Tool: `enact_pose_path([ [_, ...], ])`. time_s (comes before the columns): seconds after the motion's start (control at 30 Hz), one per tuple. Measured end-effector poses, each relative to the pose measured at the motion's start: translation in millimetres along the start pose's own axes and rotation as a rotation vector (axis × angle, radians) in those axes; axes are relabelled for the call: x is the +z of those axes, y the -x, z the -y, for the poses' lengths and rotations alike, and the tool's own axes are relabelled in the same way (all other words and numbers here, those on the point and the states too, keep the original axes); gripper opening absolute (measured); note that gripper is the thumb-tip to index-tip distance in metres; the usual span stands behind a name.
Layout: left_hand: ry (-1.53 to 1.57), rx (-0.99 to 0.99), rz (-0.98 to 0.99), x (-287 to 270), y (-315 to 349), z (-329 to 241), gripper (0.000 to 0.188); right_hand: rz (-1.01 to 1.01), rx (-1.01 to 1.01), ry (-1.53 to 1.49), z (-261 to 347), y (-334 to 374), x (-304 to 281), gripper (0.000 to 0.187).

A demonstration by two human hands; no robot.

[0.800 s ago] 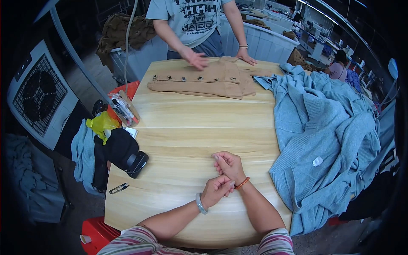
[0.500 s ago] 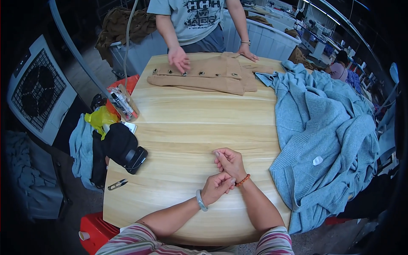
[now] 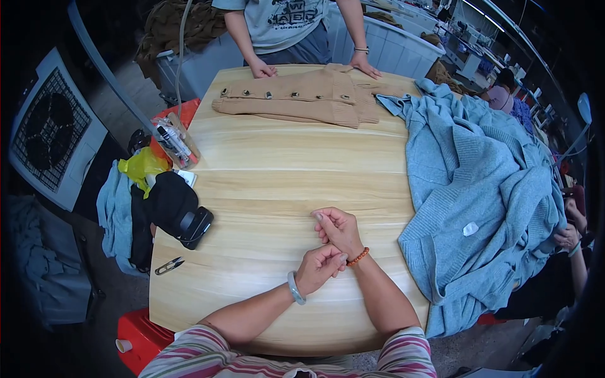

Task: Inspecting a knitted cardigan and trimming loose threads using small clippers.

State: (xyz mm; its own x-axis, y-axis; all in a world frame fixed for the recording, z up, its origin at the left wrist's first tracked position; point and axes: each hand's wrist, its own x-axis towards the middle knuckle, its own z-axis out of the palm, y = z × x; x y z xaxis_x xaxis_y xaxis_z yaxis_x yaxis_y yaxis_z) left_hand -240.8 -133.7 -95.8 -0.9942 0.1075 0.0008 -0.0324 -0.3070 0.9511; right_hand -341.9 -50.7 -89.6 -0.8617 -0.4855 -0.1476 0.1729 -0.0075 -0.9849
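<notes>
My left hand [image 3: 318, 269], with a pale green bangle on its wrist, is held over the wooden table [image 3: 265, 195]. Its fingers are curled in, and the thumb lies close by my right wrist. Crossing just beyond it, my right hand [image 3: 339, 230] has its thumb pressed toward bent fingers; nothing shows in either hand. An orange bead bracelet [image 3: 358, 256] circles the right wrist. Nearest on the right is a heap of blue-grey knitted garments [image 3: 469, 183] with a small white patch. At the far edge lies a folded tan buttoned cardigan [image 3: 296, 104].
Thread snips [image 3: 169, 266] lie at the left edge, near a black cloth item [image 3: 173, 201] and a dark device [image 3: 196, 227]. A container of pens [image 3: 176, 142] stands beyond. A co-worker [image 3: 287, 31] stands across the table; another person's hand [image 3: 567, 238] shows at far right.
The co-worker's raised hand has come down to the table's far edge beside the cardigan. Another person has come into sight at far right. My hands keep nearly the same pose.
</notes>
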Motion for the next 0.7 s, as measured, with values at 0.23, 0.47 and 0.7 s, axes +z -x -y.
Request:
enact_pose_path([
  [0.23, -0.004, -0.019, 0.006, 0.2, -0.2, -1.1, 0.016, 0.021, -0.051, -0.018, 0.0, -0.5, 0.4, 0.018],
  [0.47, -0.014, -0.007, -0.002, -0.1, -0.5, 0.7, 0.017, 0.023, -0.056, -0.018, 1.3, -0.1, -0.1, 0.017],
  [0.7, -0.003, -0.006, -0.009, 0.7, -0.3, -0.3, 0.017, 0.007, 0.008, 0.012, 1.2, -0.3, 0.3, 0.017],
])
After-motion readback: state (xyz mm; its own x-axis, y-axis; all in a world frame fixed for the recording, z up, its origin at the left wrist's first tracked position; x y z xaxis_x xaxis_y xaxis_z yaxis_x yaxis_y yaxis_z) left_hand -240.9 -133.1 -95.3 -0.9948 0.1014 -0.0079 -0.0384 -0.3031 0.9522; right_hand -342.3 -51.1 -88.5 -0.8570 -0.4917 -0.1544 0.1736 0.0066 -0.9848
